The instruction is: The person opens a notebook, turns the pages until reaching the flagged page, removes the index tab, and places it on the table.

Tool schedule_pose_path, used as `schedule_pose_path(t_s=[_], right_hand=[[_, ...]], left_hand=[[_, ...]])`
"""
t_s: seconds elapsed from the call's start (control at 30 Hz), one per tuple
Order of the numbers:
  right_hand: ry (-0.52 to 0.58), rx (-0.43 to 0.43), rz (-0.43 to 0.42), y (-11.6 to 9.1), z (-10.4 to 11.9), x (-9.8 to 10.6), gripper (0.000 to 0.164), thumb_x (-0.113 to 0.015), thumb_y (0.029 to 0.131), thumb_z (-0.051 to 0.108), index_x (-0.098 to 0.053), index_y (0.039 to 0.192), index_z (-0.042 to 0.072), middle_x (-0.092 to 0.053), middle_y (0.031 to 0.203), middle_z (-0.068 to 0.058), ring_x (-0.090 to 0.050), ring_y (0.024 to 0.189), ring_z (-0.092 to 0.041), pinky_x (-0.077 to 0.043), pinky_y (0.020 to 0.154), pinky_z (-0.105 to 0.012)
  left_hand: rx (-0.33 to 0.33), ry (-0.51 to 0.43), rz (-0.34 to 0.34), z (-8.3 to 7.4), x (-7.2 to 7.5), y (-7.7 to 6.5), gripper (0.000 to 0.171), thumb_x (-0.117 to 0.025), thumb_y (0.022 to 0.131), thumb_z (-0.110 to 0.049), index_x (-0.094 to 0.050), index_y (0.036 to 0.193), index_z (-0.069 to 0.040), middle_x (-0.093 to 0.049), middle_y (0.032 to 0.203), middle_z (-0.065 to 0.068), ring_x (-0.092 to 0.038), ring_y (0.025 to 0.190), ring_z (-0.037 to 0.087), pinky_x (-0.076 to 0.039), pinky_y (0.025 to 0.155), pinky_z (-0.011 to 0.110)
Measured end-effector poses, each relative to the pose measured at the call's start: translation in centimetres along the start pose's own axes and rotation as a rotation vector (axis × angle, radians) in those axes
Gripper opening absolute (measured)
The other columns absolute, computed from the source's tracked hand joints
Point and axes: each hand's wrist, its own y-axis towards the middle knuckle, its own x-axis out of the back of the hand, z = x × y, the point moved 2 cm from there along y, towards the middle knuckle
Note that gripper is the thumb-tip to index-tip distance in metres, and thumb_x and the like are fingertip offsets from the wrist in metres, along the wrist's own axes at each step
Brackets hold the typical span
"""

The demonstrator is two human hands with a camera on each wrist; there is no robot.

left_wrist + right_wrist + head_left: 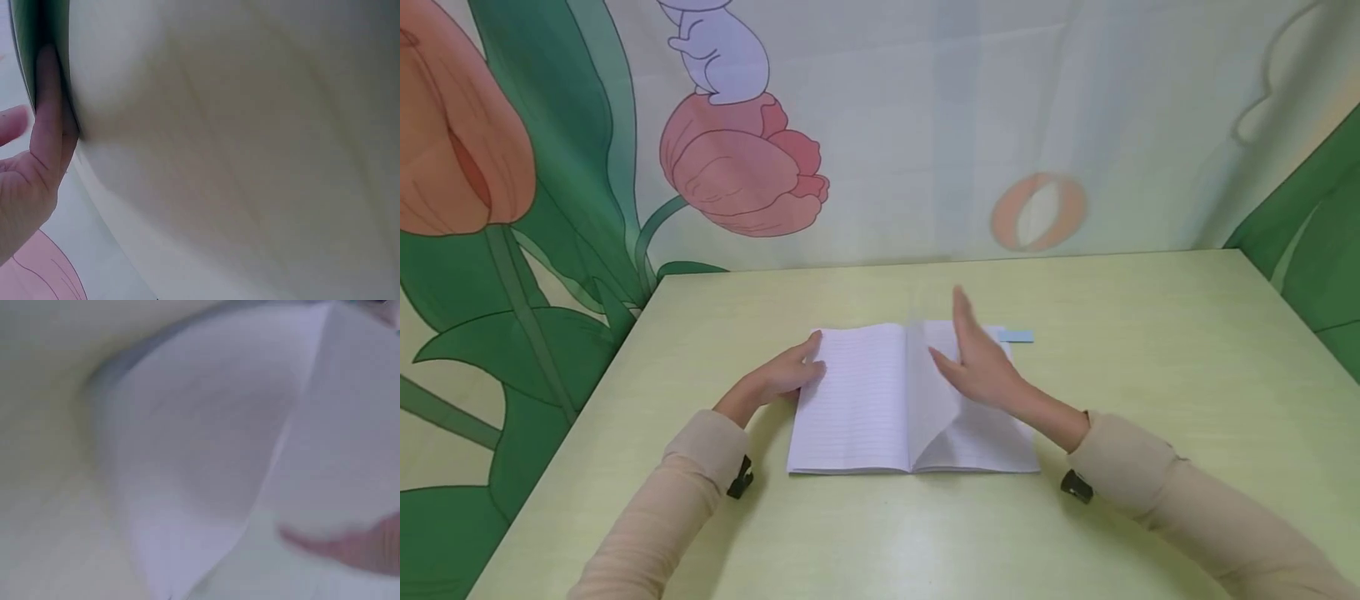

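An open lined notebook point(850, 408) lies on the table, its left and right pages spread flat except for one raised leaf point(931, 408) that stands up near the spine. At the left edge my left hand point(788, 368) holds the notebook, thumb over the page side and fingers tucked under the green cover point(25, 37). My right hand point(981, 362) is over the right page with fingers straight and thumb spread, against the raised leaf. In the right wrist view the leaf point(356, 412) rises beside the thumb point(350, 547), which is blurred.
A light blue tab point(1017, 336) sticks out at the notebook's upper right. The pale green table point(880, 533) reaches back to a printed curtain point(880, 125) with tulips and a rabbit. Black wrist cameras hang below both sleeves.
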Motion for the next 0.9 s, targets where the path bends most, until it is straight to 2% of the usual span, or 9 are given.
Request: schedule_pose_path(t_s=[0.13,0.2,0.23,0.3,0.4,0.47,0.53,0.7,0.9], right_hand=[[0.025,0.136,0.390,-0.6,2.2,-2.3,0.062,-0.046,0.095,0.032,-0.023,0.142,-0.001,-0.027,0.144,-0.018,-0.031,0.128,-0.033,-0.024,0.103,-0.046],[-0.059,0.189,0.564,-1.2,2.8,-3.2,0.059,-0.047,0.094,0.036,-0.032,0.141,0.004,-0.029,0.145,-0.014,-0.022,0.133,-0.030,-0.020,0.104,-0.051],[-0.103,0.203,0.625,-1.4,2.9,-3.6,0.059,-0.047,0.093,0.039,-0.034,0.140,0.006,-0.029,0.145,-0.012,-0.020,0.134,-0.028,-0.018,0.103,-0.053],[-0.172,0.209,0.699,-1.7,3.0,-3.8,0.059,-0.049,0.092,0.041,-0.037,0.140,0.010,-0.027,0.146,-0.009,-0.015,0.136,-0.027,-0.015,0.102,-0.056],[-0.207,0.237,0.669,-1.4,2.1,-3.5,0.060,-0.051,0.091,0.039,-0.037,0.140,0.007,-0.028,0.146,-0.012,-0.015,0.135,-0.029,-0.016,0.103,-0.054],[-0.198,0.233,0.599,-0.9,0.9,-2.8,0.061,-0.051,0.092,0.035,-0.034,0.140,0.002,-0.029,0.144,-0.015,-0.017,0.135,-0.031,-0.018,0.103,-0.052],[-0.215,0.208,0.518,-0.3,-0.7,-1.9,0.063,-0.051,0.092,0.034,-0.031,0.139,-0.003,-0.029,0.143,-0.019,-0.018,0.133,-0.035,-0.020,0.102,-0.053],[-0.324,0.095,0.424,0.4,-5.0,0.8,0.067,-0.052,0.092,0.034,-0.028,0.139,-0.006,-0.027,0.143,-0.022,-0.018,0.132,-0.038,-0.019,0.098,-0.060],[-0.408,0.016,0.498,-0.2,-7.8,2.6,0.069,-0.046,0.093,0.043,-0.027,0.141,-0.002,-0.022,0.146,-0.020,-0.015,0.134,-0.036,-0.010,0.099,-0.063]], left_hand=[[0.034,-0.085,0.024,-0.2,0.3,-0.3,0.066,-0.019,0.097,-0.048,-0.008,0.145,-0.005,-0.030,0.137,0.024,-0.047,0.107,0.030,-0.043,0.087,0.045],[0.046,-0.122,0.028,-0.3,0.4,-0.5,0.074,-0.012,0.094,-0.055,-0.017,0.141,0.002,-0.044,0.121,0.027,-0.055,0.096,0.029,-0.046,0.083,0.041],[0.055,-0.143,0.030,-0.3,0.4,-0.5,0.077,-0.011,0.093,-0.058,-0.021,0.137,0.005,-0.048,0.115,0.029,-0.057,0.092,0.028,-0.047,0.081,0.039],[0.054,-0.158,0.033,-0.4,0.4,-0.6,0.075,-0.014,0.094,-0.056,-0.012,0.142,0.002,-0.047,0.115,0.029,-0.058,0.089,0.028,-0.048,0.078,0.039],[0.031,-0.115,0.019,-0.2,0.3,-0.3,0.070,-0.035,0.097,-0.040,0.003,0.146,-0.007,-0.026,0.140,0.025,-0.052,0.103,0.029,-0.047,0.080,0.039],[0.004,-0.068,-0.006,0.0,0.1,0.0,0.080,-0.050,0.094,-0.021,0.012,0.145,-0.014,-0.006,0.149,0.018,-0.045,0.111,0.031,-0.046,0.082,0.039],[-0.015,-0.030,-0.031,0.2,0.0,0.2,0.089,-0.057,0.089,-0.006,0.010,0.146,-0.013,0.008,0.151,0.011,-0.039,0.117,0.033,-0.045,0.084,0.039],[-0.028,-0.002,-0.047,0.2,-0.2,0.1,0.089,-0.057,0.086,0.002,0.006,0.147,-0.015,0.007,0.151,0.012,-0.045,0.110,0.036,-0.047,0.080,0.039],[-0.017,0.018,-0.045,-0.1,-0.3,-0.2,0.087,-0.057,0.087,0.001,0.003,0.147,-0.017,0.003,0.151,0.015,-0.053,0.099,0.032,-0.049,0.075,0.037]])
